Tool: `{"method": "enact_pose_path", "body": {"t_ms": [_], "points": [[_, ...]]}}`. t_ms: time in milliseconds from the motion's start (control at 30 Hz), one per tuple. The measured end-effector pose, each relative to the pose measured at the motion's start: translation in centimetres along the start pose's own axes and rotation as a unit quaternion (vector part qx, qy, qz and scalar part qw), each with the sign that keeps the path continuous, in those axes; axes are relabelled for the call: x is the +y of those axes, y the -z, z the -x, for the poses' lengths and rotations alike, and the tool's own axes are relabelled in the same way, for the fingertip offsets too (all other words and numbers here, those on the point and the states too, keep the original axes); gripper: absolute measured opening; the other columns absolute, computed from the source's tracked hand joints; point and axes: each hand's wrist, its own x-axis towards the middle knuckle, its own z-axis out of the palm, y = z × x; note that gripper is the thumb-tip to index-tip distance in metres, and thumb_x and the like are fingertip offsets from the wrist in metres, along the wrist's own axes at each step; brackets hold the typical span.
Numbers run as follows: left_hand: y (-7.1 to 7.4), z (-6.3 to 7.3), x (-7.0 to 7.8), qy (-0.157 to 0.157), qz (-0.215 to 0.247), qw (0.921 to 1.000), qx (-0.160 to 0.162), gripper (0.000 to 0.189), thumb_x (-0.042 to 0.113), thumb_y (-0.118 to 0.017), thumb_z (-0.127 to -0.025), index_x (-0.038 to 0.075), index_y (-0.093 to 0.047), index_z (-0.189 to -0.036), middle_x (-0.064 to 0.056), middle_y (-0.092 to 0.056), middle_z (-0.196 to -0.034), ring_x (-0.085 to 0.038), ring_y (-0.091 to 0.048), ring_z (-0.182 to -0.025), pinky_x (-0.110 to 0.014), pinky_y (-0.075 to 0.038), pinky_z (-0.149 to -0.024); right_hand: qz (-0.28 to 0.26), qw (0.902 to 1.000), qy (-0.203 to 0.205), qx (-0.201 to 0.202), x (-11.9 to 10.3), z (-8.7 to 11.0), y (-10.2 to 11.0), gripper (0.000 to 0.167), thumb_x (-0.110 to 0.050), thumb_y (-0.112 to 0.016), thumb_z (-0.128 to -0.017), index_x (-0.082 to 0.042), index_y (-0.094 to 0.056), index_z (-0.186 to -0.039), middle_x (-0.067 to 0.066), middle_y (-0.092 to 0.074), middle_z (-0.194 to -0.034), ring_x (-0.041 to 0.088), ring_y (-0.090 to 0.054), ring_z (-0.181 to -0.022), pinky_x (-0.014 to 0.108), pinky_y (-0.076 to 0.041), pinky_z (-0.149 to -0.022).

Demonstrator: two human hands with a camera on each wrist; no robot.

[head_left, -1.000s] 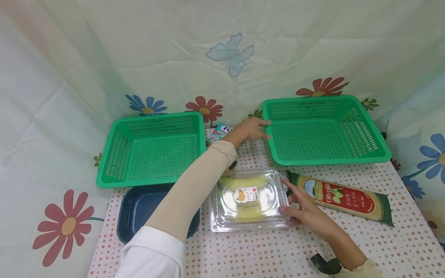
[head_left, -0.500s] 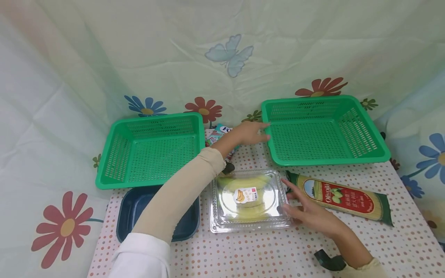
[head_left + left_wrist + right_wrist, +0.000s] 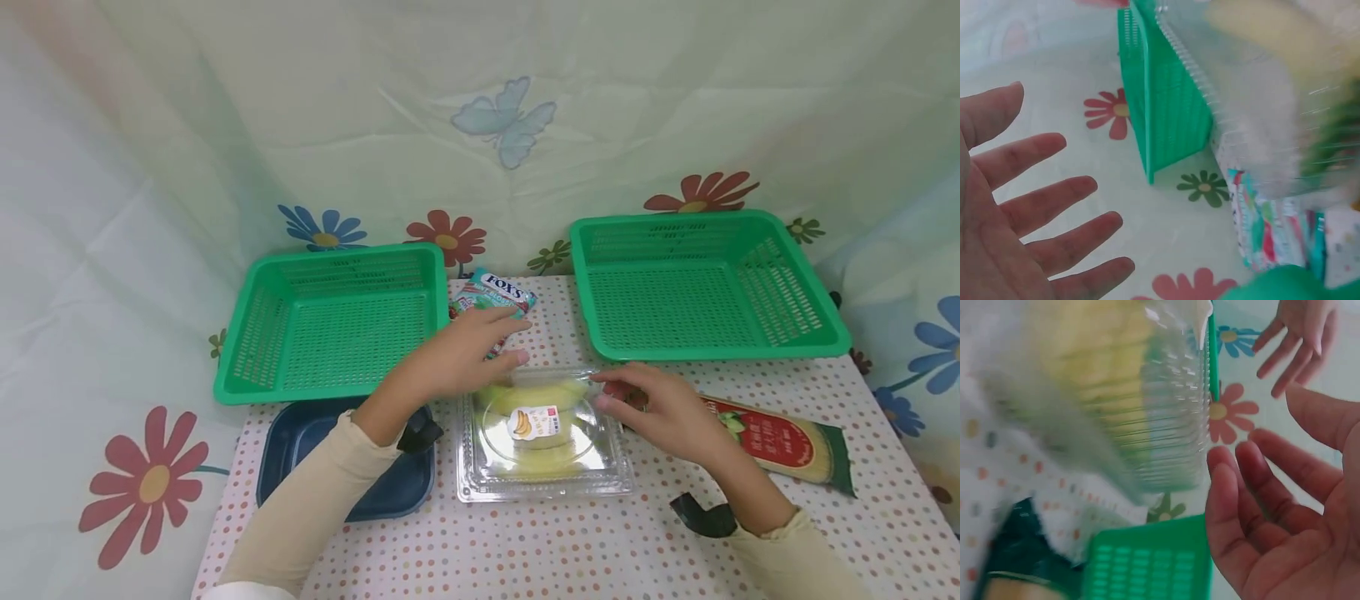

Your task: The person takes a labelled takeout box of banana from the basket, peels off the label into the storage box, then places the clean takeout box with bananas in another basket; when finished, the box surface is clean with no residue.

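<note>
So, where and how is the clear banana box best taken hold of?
The clear banana box is probably best gripped by its left and right rims, one hand coming from each side: it is broad, shallow and lies flat, with an edge to pinch. The right hand is already near its far right corner; the dark tray leaves little room on the left.

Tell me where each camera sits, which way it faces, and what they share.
Head: sits on the person's head, facing forward and down at a clear rectangular plastic box holding yellow bananas; the left hand, right hand and both forearms show.
Left wrist: sits there, facing past that hand's spread fingers toward the box and a green perforated plastic basket.
Right wrist: sits there, facing past that hand's bent fingers toward the box; the left hand shows.
Wrist views share the box and green basket.
</note>
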Motion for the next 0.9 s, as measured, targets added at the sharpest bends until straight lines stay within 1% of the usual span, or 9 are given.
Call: {"method": "enact_pose_path", "body": {"t_ms": [33,167,267,333,433,533,667,767,900], "points": [[-0.3,0.8,0.0,0.003,-0.002,0.9999,0.011,0.054,0.042,-0.053,-0.106,0.016,-0.049,-0.153,-0.011,-0.037,-0.164,-0.031,-0.036,-0.152,-0.048,-0.033,-0.123,0.001,0.9999,0.011,-0.008,-0.2,-0.5,0.1,0.031,-0.028,-0.073,-0.096,-0.013,-0.072,-0.123,-0.008,-0.069,-0.098,0.005,-0.063,-0.088,0.028,-0.059,-0.074],[-2.3,3.7,-0.1,0.007,-0.001,0.9972,0.074,0.051,0.042,-0.059,-0.104,0.017,-0.055,-0.148,-0.009,-0.041,-0.162,-0.032,-0.037,-0.15,-0.051,-0.036,-0.12,-0.005,0.9976,0.053,-0.044,-1.2,-2.4,0.0,0.027,-0.028,-0.075,-0.094,-0.013,-0.075,-0.117,-0.009,-0.07,-0.098,0.005,-0.065,-0.089,0.029,-0.06,-0.076],[-4.1,5.3,-0.4,0.009,0.008,0.9932,0.116,0.049,0.04,-0.062,-0.102,0.018,-0.057,-0.146,-0.008,-0.044,-0.16,-0.032,-0.038,-0.149,-0.054,-0.037,-0.119,-0.014,0.9946,0.069,-0.076,-2.0,-3.9,-0.4,0.027,-0.03,-0.077,-0.092,-0.014,-0.076,-0.114,-0.009,-0.071,-0.098,0.007,-0.065,-0.09,0.033,-0.06,-0.077],[-5.2,5.9,-0.6,0.01,0.024,0.9908,0.132,0.05,0.039,-0.064,-0.101,0.018,-0.057,-0.146,-0.006,-0.042,-0.161,-0.033,-0.036,-0.151,-0.056,-0.037,-0.119,-0.012,0.9918,0.078,-0.101,-2.5,-4.8,-0.7,0.027,-0.032,-0.078,-0.091,-0.016,-0.077,-0.113,-0.008,-0.073,-0.101,0.008,-0.066,-0.09,0.034,-0.06,-0.078],[-6.6,6.4,-0.9,0.009,0.046,0.9869,0.154,0.052,0.037,-0.068,-0.099,0.018,-0.057,-0.146,-0.005,-0.041,-0.162,-0.031,-0.035,-0.151,-0.057,-0.037,-0.118,-0.008,0.9864,0.095,-0.134,-3.0,-6.1,-1.2,0.024,-0.029,-0.08,-0.09,-0.017,-0.077,-0.11,-0.006,-0.074,-0.102,0.01,-0.067,-0.089,0.035,-0.059,-0.077],[-7.7,6.5,-1.1,0.014,0.06,0.9843,0.165,0.053,0.036,-0.069,-0.098,0.019,-0.056,-0.147,-0.003,-0.039,-0.164,-0.03,-0.034,-0.152,-0.057,-0.038,-0.117,-0.011,0.9794,0.11,-0.169,-3.2,-7.2,-1.7,0.023,-0.026,-0.08,-0.089,-0.015,-0.078,-0.109,-0.003,-0.075,-0.101,0.008,-0.067,-0.086,0.032,-0.059,-0.076],[-8.8,6.4,-1.3,0.032,0.073,0.9838,0.16,0.055,0.039,-0.069,-0.098,0.02,-0.055,-0.148,-0.004,-0.035,-0.165,-0.031,-0.03,-0.154,-0.06,-0.035,-0.118,-0.018,0.972,0.122,-0.2,-3.3,-8.2,-2.4,0.022,-0.026,-0.081,-0.089,-0.014,-0.078,-0.107,-0.003,-0.076,-0.098,0.003,-0.066,-0.081,0.026,-0.058,-0.073],[-9.5,6.4,-1.5,0.041,0.077,0.9837,0.157,0.057,0.042,-0.069,-0.098,0.02,-0.054,-0.148,-0.005,-0.033,-0.166,-0.032,-0.027,-0.155,-0.062,-0.034,-0.118,-0.013,0.9687,0.125,-0.214,-3.4,-8.8,-2.7,0.021,-0.03,-0.082,-0.087,-0.017,-0.079,-0.104,-0.007,-0.076,-0.095,0.001,-0.066,-0.079,0.024,-0.056,-0.071],[-10.4,6.3,-1.8,0.046,0.059,0.9837,0.164,0.061,0.043,-0.071,-0.096,0.02,-0.053,-0.149,-0.005,-0.031,-0.167,-0.035,-0.024,-0.156,-0.063,-0.036,-0.116,-0.012,0.9646,0.112,-0.239,-3.5,-9.5,-3.0,0.02,-0.032,-0.084,-0.085,-0.02,-0.08,-0.101,-0.012,-0.075,-0.089,0.001,-0.065,-0.076,0.022,-0.054,-0.069]]}}
